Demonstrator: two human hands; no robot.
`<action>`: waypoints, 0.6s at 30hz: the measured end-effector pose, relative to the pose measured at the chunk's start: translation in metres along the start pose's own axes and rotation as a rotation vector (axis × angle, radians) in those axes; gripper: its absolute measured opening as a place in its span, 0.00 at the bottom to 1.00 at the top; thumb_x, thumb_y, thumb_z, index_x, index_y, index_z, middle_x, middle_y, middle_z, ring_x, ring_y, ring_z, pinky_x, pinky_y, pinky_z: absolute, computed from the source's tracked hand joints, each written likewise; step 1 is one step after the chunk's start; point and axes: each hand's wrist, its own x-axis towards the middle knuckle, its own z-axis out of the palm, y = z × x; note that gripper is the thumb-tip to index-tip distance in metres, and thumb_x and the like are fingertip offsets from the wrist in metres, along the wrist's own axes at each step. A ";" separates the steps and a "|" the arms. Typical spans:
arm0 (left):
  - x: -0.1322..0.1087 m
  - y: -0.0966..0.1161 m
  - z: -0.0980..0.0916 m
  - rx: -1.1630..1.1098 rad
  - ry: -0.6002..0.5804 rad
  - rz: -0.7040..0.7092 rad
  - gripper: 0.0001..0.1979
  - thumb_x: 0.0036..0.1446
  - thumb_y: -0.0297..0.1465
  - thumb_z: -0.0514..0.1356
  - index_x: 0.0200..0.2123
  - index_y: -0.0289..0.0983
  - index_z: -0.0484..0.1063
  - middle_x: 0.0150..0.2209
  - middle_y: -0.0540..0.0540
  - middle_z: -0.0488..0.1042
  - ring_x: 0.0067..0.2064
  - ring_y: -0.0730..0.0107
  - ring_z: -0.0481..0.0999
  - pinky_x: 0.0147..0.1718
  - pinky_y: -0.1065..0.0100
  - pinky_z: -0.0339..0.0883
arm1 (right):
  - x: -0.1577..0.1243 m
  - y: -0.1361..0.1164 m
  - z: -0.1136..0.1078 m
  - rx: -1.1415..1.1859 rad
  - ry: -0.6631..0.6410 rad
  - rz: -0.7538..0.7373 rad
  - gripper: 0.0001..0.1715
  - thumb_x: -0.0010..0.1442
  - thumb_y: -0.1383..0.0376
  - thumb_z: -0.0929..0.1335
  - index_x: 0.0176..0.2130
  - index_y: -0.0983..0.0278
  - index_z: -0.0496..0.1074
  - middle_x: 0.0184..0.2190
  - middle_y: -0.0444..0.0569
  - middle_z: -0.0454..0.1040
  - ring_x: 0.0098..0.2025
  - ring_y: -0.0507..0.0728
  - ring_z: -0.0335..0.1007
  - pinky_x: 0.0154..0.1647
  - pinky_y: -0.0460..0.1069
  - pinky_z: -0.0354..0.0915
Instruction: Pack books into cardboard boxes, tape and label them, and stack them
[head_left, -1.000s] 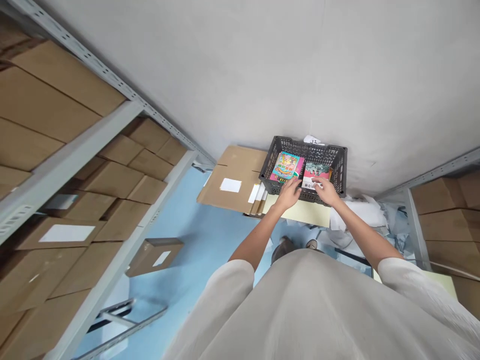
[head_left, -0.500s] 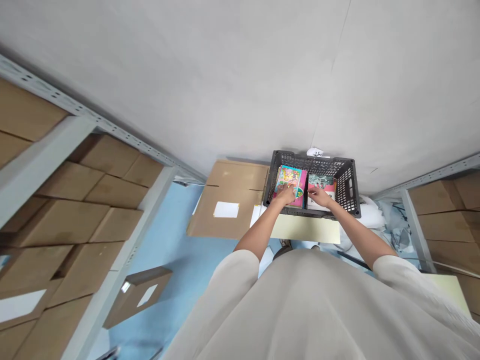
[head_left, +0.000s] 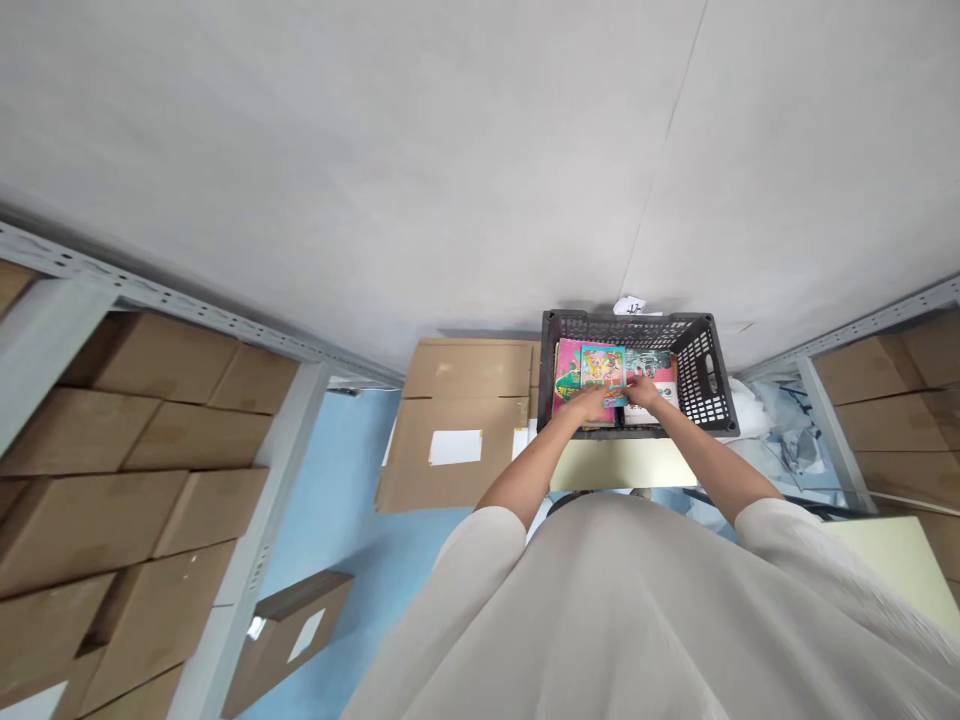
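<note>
A black plastic crate (head_left: 715,385) holds two stacks of books side by side. Between my hands is a small book with a blue edge and a colourful cover (head_left: 602,366), over the left stack. My left hand (head_left: 589,405) grips its lower left side, and my right hand (head_left: 643,392) has its fingers closed on the lower right corner. Under it on the left lies a pink book with a green picture (head_left: 568,372). The right stack is topped by a pink and white book (head_left: 660,375), partly behind my right hand.
Flattened cardboard (head_left: 472,375) with a white label lies left of the crate. Shelves of brown boxes (head_left: 90,515) stand at the left, others (head_left: 892,420) at the right. A carton (head_left: 289,640) sits on the blue floor. Behind the crate rises a grey wall (head_left: 465,150).
The blue-edged book has moved right and turned, baring the pink book under it. My right hand has come from the right stack's edge onto this book. The view has shifted slightly.
</note>
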 end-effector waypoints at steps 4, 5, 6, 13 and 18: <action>-0.004 -0.004 -0.012 0.002 0.163 0.082 0.30 0.69 0.26 0.58 0.73 0.38 0.69 0.72 0.36 0.73 0.72 0.50 0.74 0.69 0.56 0.69 | -0.010 -0.006 -0.014 0.015 0.044 0.004 0.12 0.53 0.66 0.74 0.41 0.63 0.78 0.26 0.44 0.78 0.24 0.53 0.68 0.22 0.45 0.63; -0.003 -0.002 -0.015 0.013 0.201 0.100 0.29 0.69 0.26 0.58 0.72 0.38 0.71 0.72 0.36 0.74 0.71 0.50 0.74 0.69 0.56 0.68 | -0.014 -0.007 -0.020 0.020 0.060 -0.020 0.13 0.53 0.65 0.73 0.42 0.63 0.78 0.27 0.45 0.79 0.25 0.53 0.69 0.23 0.46 0.64; -0.002 0.001 -0.016 0.022 0.239 0.122 0.28 0.69 0.26 0.58 0.71 0.38 0.72 0.71 0.36 0.74 0.71 0.51 0.75 0.70 0.55 0.68 | -0.019 -0.008 -0.027 0.028 0.079 -0.052 0.14 0.53 0.65 0.72 0.42 0.63 0.78 0.28 0.45 0.80 0.25 0.54 0.70 0.25 0.46 0.65; 0.004 0.065 -0.029 -0.045 0.512 0.430 0.28 0.70 0.25 0.55 0.71 0.38 0.72 0.71 0.36 0.74 0.72 0.52 0.72 0.73 0.47 0.66 | -0.078 0.002 -0.100 0.217 0.256 -0.300 0.20 0.56 0.56 0.72 0.48 0.61 0.76 0.34 0.48 0.83 0.35 0.59 0.78 0.40 0.53 0.75; 0.003 0.158 -0.031 -0.032 0.587 0.660 0.28 0.71 0.24 0.53 0.71 0.39 0.72 0.72 0.40 0.74 0.73 0.55 0.70 0.75 0.48 0.63 | -0.149 0.035 -0.169 0.327 0.440 -0.374 0.25 0.60 0.52 0.72 0.53 0.62 0.75 0.37 0.50 0.85 0.40 0.62 0.82 0.44 0.55 0.77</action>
